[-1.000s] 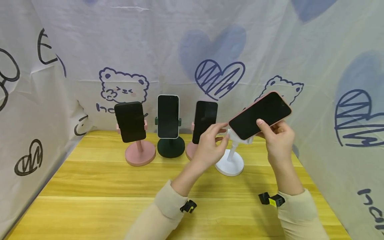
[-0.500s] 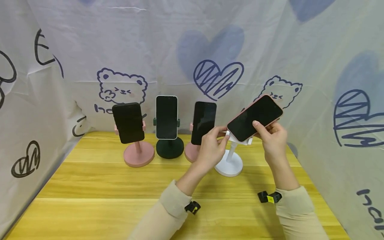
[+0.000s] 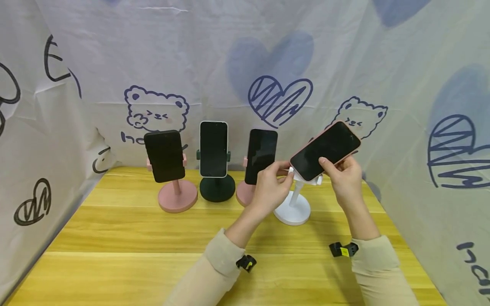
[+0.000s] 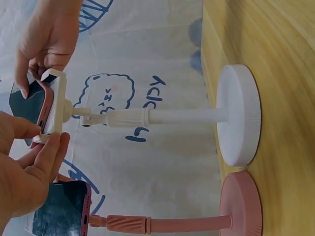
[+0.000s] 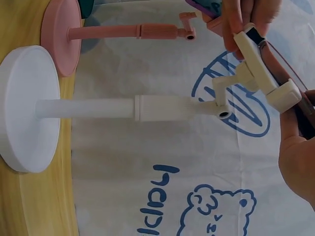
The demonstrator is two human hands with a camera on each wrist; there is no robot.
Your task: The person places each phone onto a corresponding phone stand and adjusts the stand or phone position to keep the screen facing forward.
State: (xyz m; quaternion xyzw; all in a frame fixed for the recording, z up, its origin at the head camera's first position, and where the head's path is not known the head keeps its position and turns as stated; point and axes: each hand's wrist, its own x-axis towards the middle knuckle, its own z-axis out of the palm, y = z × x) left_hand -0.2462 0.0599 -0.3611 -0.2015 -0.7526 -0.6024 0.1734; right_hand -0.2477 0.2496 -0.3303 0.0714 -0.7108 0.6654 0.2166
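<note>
A smartphone in a pink case [image 3: 332, 144] leans at a slant over the white phone stand [image 3: 292, 210], screen toward me. My right hand [image 3: 347, 180] grips it by its lower right edge, thumb across the screen. At the left end of the stand's clamp [image 4: 58, 105], my left hand [image 3: 271, 185] pinches the clamp's side with thumb and fingers. From the left wrist view, the phone's lower edge sits between the clamp's two arms. The right wrist view shows the clamp [image 5: 263, 71] tilted on its jointed neck. The phone's back is mostly hidden.
Left of the white stand, a pink stand [image 3: 245, 193], a dark green stand [image 3: 217, 189] and another pink stand [image 3: 178, 197] each hold a dark-screened phone. They stand along the back of the wooden table [image 3: 134, 263], before a patterned cloth [image 3: 214, 55].
The phone in my right hand has come down and left onto the white clamp. My left fingers have closed on the clamp's left side. Little differs over the last half second.
</note>
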